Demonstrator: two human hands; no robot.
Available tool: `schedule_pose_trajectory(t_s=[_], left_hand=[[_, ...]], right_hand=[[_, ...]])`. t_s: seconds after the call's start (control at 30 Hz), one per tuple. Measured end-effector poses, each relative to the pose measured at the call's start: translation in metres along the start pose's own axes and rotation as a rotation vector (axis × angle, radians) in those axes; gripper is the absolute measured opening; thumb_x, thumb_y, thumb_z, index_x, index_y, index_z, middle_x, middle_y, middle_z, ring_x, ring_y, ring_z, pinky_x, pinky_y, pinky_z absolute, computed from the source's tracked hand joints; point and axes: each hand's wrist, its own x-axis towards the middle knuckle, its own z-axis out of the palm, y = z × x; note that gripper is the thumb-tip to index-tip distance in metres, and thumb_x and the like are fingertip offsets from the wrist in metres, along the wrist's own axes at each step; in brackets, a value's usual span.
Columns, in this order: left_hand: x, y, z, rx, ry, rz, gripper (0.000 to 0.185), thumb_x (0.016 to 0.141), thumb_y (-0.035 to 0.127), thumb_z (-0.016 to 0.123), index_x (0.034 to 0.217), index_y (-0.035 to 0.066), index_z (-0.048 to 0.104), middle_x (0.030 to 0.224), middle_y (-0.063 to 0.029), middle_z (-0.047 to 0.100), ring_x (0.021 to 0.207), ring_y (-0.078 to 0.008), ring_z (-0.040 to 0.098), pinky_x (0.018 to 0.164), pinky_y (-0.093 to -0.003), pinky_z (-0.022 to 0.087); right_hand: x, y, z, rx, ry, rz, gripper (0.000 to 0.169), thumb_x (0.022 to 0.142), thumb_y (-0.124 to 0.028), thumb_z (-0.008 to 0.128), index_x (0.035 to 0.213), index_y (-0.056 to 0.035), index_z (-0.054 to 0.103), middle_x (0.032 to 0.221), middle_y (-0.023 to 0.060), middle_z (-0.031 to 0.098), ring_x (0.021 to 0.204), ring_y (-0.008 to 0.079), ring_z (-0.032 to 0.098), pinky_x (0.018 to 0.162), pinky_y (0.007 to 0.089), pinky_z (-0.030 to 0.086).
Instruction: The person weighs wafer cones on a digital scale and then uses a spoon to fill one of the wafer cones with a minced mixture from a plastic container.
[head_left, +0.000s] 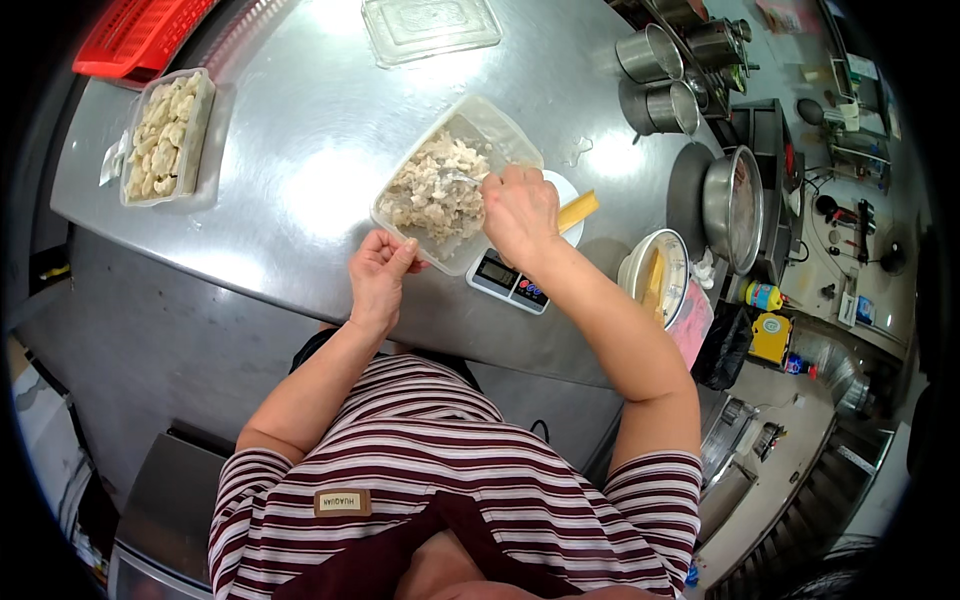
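Observation:
A translucent plastic container (517, 142) sits before me, holding a pale, lumpy minced mixture (439, 187). My left hand (381, 274) grips its near left rim between thumb and fingers. Over the container's right side, my right hand (523, 214) is closed around a metal utensil (465, 178), probably a spoon, whose end is in the mixture. Most of the handle is hidden by the fingers. A digital kitchen scale (499, 279) lies just under my right wrist, close to the container's near corner. Beyond that wrist, a yellow strip-like piece (577, 212) rests on a white plate (564, 187).
A tub of pale dumpling-like pieces (161, 142) stands left, near a red plastic basket (142, 37). A clear lid (431, 28) lies at the far side. On the right are a patterned bowl (679, 259), a large metal basin (733, 210) and metal pots (649, 54). The steel table's near edge (262, 296) curves before me.

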Motion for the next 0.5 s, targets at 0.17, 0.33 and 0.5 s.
schedule_pose_trajectory(t_s=[0.17,0.33,0.5], left_hand=[[0.000,0.000,-0.002,0.008,0.003,-0.003,0.015,0.085,0.012,0.061,0.080,0.005,0.049,0.073,-0.0055,0.061,0.065,-0.0135,0.059,0.063,-0.0249,0.047],[0.002,-0.002,0.000,0.021,-0.004,-0.002,0.015,0.086,0.012,0.061,0.080,0.005,0.048,0.072,-0.0059,0.061,0.064,-0.0135,0.059,0.063,-0.0247,0.047],[0.001,-0.001,-0.002,0.020,0.002,-0.003,0.015,0.086,0.012,0.061,0.080,0.005,0.049,0.071,-0.0059,0.061,0.064,-0.0134,0.059,0.062,-0.0247,0.047]], right_hand=[[0.002,0.019,0.000,0.044,0.097,0.083,0.008,0.073,-0.015,0.060,0.072,-0.0078,0.062,0.073,0.0097,0.055,0.074,0.0272,0.054,0.060,0.0397,0.043],[-0.019,0.011,0.011,0.011,-0.071,0.044,0.011,0.068,-0.011,0.058,0.076,-0.0066,0.062,0.079,0.0101,0.055,0.081,0.0270,0.052,0.066,0.0410,0.042],[-0.019,0.012,-0.019,-0.008,0.060,-0.068,0.010,0.065,-0.009,0.057,0.073,-0.0042,0.060,0.074,0.0099,0.054,0.073,0.0258,0.054,0.059,0.0374,0.045]])
